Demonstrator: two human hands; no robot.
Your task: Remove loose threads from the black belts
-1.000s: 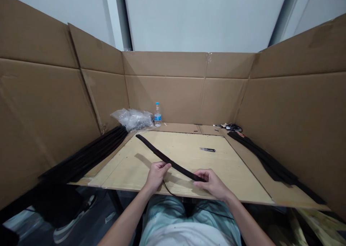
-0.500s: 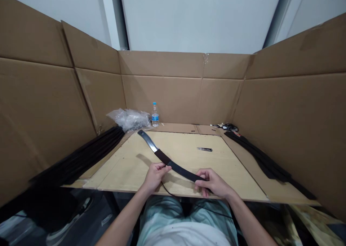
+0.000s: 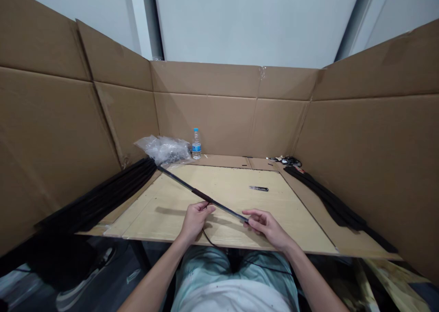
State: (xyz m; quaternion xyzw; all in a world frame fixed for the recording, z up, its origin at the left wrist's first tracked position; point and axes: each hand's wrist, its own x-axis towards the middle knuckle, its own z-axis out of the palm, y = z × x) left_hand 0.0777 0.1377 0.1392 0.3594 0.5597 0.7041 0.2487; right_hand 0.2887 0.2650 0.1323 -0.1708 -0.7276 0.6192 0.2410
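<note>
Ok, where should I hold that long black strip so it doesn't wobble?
Probably near its middle. Hold the long black strip just on the near side of its dark sleeve, coming from your side of the board, as the left hand does. The strip looks thin, so pinch it between fingers and thumb. The slim far end would likely wobble.

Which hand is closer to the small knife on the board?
Right: the right hand is below the knife in view and closer to it, while the left hand is farther away, down and to its left.
</note>
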